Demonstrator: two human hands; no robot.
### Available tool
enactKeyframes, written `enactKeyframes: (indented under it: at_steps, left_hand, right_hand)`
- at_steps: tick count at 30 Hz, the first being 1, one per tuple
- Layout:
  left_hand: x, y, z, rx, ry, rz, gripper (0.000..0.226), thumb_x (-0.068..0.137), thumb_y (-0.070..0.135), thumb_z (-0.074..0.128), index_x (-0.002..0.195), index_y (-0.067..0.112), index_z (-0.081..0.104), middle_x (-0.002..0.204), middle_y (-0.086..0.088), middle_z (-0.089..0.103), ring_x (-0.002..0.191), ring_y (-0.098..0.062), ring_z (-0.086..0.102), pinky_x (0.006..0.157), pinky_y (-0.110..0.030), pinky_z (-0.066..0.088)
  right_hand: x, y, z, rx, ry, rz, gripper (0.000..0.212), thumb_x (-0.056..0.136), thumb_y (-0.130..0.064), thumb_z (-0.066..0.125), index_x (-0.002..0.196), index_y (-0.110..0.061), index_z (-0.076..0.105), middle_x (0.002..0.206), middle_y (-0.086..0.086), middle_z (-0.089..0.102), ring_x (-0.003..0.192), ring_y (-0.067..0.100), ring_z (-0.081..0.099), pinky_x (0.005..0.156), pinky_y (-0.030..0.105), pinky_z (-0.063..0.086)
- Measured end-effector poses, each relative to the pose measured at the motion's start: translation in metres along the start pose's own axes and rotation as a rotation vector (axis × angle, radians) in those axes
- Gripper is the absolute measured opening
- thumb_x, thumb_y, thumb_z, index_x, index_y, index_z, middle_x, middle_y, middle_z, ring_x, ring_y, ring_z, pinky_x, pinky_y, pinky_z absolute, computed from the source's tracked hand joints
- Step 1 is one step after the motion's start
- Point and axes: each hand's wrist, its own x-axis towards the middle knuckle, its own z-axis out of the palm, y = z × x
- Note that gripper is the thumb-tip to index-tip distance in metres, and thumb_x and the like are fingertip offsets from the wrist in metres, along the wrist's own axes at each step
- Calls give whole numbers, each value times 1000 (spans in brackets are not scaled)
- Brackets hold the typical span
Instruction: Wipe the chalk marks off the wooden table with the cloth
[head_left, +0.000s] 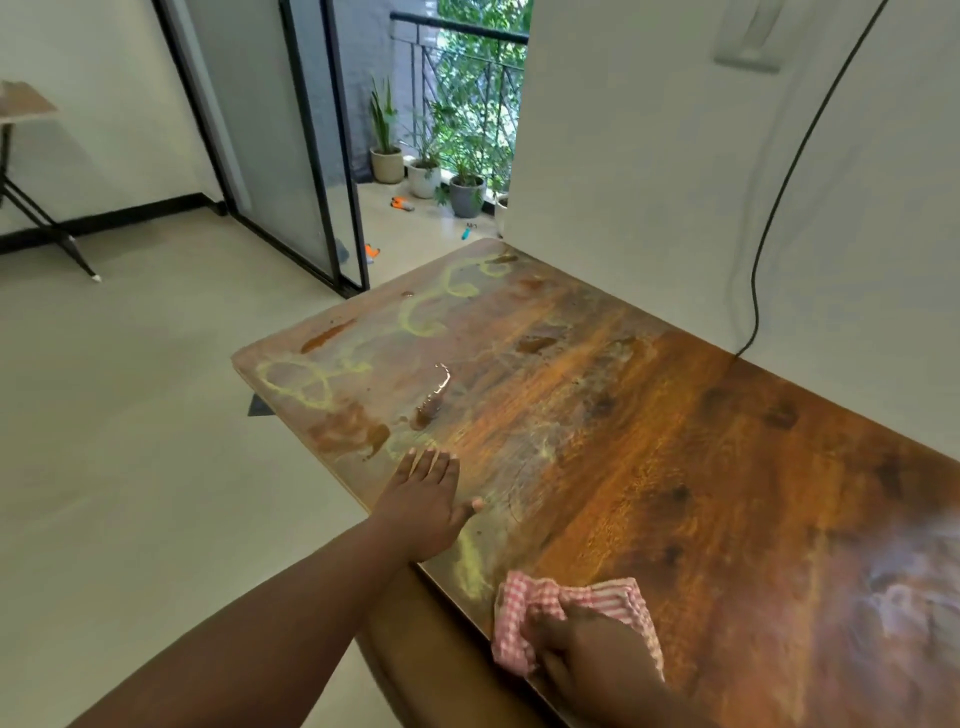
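The right hand (587, 649) presses the pink checked cloth (566, 608) flat at the near edge of the bench (727, 467), fingers curled on the fabric, while the left hand (426, 504) rests open and flat nearby. The yellow chalk marks (301, 382) sit well apart at the far left end, among wet puddles (434, 400). I reckon the cloth could drag that water through the chalk and smear it rather than lift it.

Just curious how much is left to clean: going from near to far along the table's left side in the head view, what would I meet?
Cloth under right hand → left hand → puddle → looped chalk marks → chalk curls at far end.
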Motion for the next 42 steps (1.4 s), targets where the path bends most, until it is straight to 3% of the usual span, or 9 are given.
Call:
enactKeyframes:
  at_steps: [4, 10, 14, 22, 28, 31, 35, 38, 42]
  left_hand:
    - [-14, -13, -2, -22, 25, -35, 82, 93, 66, 3, 154, 11, -2, 163, -8, -3, 148, -22, -12, 114, -40, -18]
    - [-13, -35, -5, -44, 12, -40, 81, 94, 65, 4, 154, 12, -1, 163, -7, -3, 148, -22, -11, 115, -40, -16]
    - [-1, -46, -5, -56, -36, 45, 78, 97, 62, 10, 154, 11, -3, 162, -9, -5, 148, -23, -11, 117, -41, -14]
    - [28, -63, -5, 27, -64, 275, 78, 97, 62, 10, 154, 10, -4, 162, -10, -4, 148, -24, -10, 116, -40, -14]
    - [55, -85, -11, 28, -52, 349, 82, 94, 67, 8, 154, 11, -5, 162, -10, -5, 148, -23, -12, 113, -39, -17]
    - [63, -93, -11, 34, -64, 379, 85, 93, 69, 7, 153, 11, -6, 162, -10, -6, 148, -23, -14, 113, -39, -18]
    - [67, -95, -6, 65, -73, 413, 83, 95, 67, 9, 153, 10, -7, 162, -10, -7, 148, -24, -13, 113, -39, -18]
    - [68, -93, -2, 77, -76, 456, 81, 95, 65, 9, 153, 10, -6, 162, -11, -7, 148, -24, -13, 113, -38, -18]
    - [71, -93, 0, 61, -71, 492, 85, 93, 69, 5, 153, 11, -9, 162, -9, -8, 147, -22, -16, 110, -37, -22]
  right_hand:
    - [50, -41, 12, -6, 56, 126, 29, 86, -33, 44, 103, -27, 66, 100, -1, 70, 89, 19, 63, 73, 27, 45]
    - [57, -48, 20, -96, -9, -157, 36, 91, -34, 39, 119, -28, 61, 117, -2, 66, 97, 25, 61, 78, 31, 47]
    - [48, -31, 3, -124, 93, -50, 27, 84, -48, 45, 98, -37, 65, 83, -10, 70, 74, 9, 65, 62, 24, 49]
    - [113, -80, 21, -8, 11, 69, 33, 88, -36, 44, 116, -35, 61, 115, -5, 65, 101, 16, 59, 80, 26, 45]
    - [68, -52, 0, 44, 209, -6, 19, 82, -46, 63, 100, -50, 63, 106, -35, 63, 94, -19, 56, 76, 7, 45]
    - [77, -52, -3, -19, 185, 187, 25, 78, -39, 61, 101, -49, 64, 97, -26, 68, 87, -11, 61, 75, 21, 51]
    - [121, -81, 14, 19, 161, 418, 31, 89, -45, 45, 118, -47, 54, 111, -8, 66, 96, 12, 61, 79, 25, 44]
    - [125, -96, 31, -12, 49, 320, 34, 91, -44, 41, 124, -46, 50, 121, -2, 60, 101, 20, 60, 80, 29, 46]
    - [84, -83, 16, -27, 120, 186, 23, 75, -43, 65, 98, -43, 68, 97, -20, 71, 84, -1, 66, 69, 15, 51]
